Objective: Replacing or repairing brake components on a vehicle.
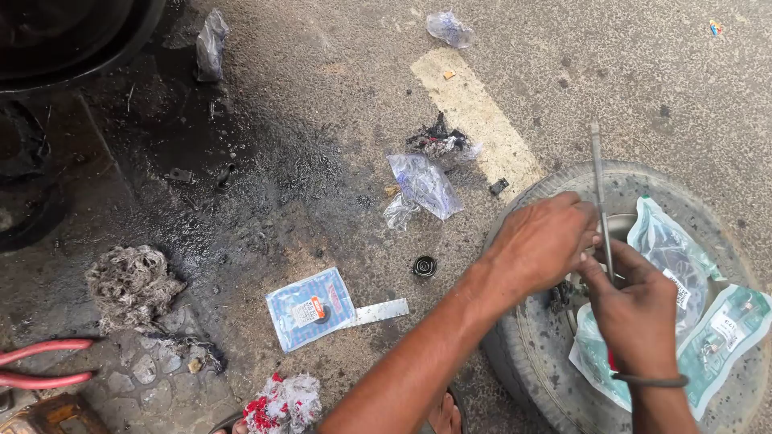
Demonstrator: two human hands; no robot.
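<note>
Hands on tyre (531, 337) | left hand (540, 241) fingers curled, pinching thin metal rod (598, 181) | right hand (635, 309) gripping it lower | rod upright over tyre's middle | keep it straight, hold firm.

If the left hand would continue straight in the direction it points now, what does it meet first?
Probably the thin metal rod, which the left hand already seems to touch beside the right hand; depth is unclear.

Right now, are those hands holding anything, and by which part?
Both hands hold a thin metal rod, upright over the tyre. The left hand and right hand pinch its lower part with their fingers; its top stands free.
</note>
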